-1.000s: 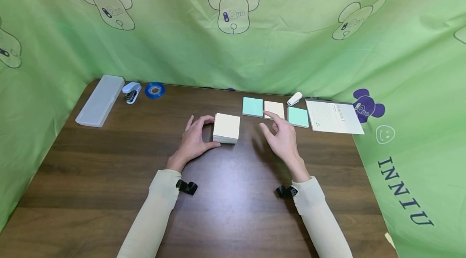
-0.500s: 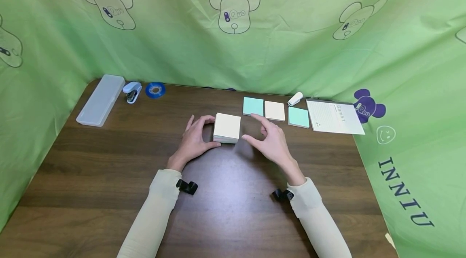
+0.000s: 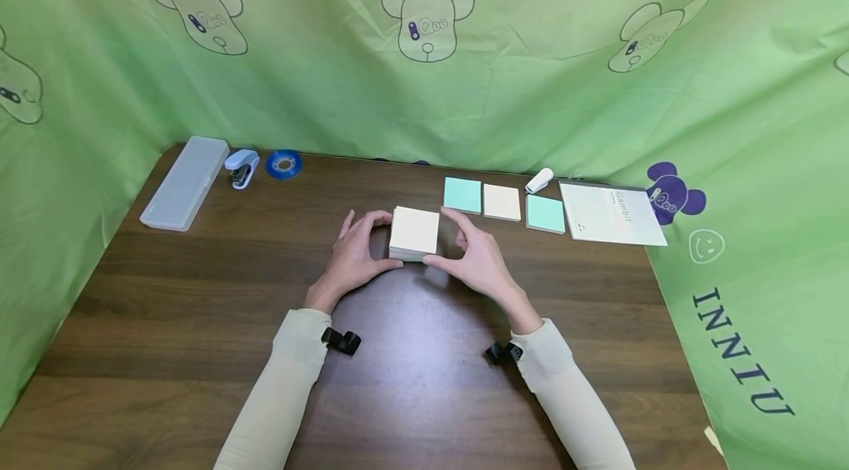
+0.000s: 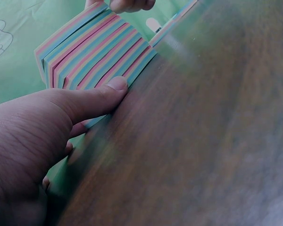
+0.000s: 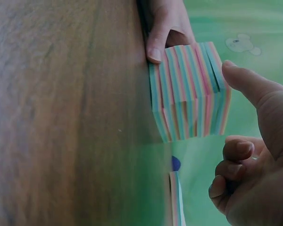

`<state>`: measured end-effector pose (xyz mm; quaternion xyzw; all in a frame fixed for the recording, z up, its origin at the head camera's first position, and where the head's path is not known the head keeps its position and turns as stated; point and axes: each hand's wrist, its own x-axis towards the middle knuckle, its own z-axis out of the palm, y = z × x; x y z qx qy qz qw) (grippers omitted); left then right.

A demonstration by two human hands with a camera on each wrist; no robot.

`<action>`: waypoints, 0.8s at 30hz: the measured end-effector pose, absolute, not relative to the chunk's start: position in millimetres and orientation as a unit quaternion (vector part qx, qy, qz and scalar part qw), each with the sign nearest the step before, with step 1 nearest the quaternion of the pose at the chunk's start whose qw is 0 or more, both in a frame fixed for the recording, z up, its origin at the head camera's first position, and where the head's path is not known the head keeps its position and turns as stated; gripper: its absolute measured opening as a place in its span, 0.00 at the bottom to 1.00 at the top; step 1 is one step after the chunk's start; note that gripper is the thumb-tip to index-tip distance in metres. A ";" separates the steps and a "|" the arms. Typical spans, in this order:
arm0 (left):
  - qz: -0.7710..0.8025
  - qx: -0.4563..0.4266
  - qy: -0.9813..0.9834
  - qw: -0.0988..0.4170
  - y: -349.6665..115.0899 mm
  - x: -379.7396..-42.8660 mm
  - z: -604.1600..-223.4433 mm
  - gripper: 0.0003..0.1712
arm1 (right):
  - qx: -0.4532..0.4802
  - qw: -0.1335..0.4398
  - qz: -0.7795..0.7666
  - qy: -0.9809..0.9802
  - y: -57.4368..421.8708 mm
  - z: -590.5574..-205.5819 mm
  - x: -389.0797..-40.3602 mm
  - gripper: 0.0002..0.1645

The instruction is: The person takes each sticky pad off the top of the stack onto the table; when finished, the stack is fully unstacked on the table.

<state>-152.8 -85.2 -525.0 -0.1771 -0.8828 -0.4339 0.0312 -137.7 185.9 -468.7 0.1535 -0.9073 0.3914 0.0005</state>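
A thick square stack of sticky notes stands on the table, pale cream on top. Its sides show pink, yellow and blue layers, a little uneven. My left hand grips the stack from the left, its thumb against the near side low down and its other fingers partly hidden behind. At the right side is my right hand, thumb and index finger spread near the right corners. In the right wrist view its thumb tip is close to the top edge; whether it touches, I cannot tell.
Behind on the right lie two mint note pads, a cream pad, a small white object and a notepad. Back left are a translucent case, a small stapler and a blue tape roll.
My right hand has moved left from in front of the cream pad to the right side of the stack. My left hand and the stack have stayed in place.
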 end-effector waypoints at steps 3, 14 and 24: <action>-0.435 -0.176 -0.883 0.030 -84.9 -152.3 -524.3 0.53 | 0.152 -0.010 0.402 -0.903 184.0 -470.9 -138.8 0.58; -0.432 -0.176 -0.884 0.032 -84.5 -152.5 -523.9 0.53 | 0.162 -0.023 0.400 -0.902 179.3 -474.1 -145.3 0.57; -0.432 -0.178 -0.883 0.033 -84.9 -152.1 -525.0 0.53 | 0.183 0.000 0.412 -0.893 190.3 -480.9 -149.4 0.53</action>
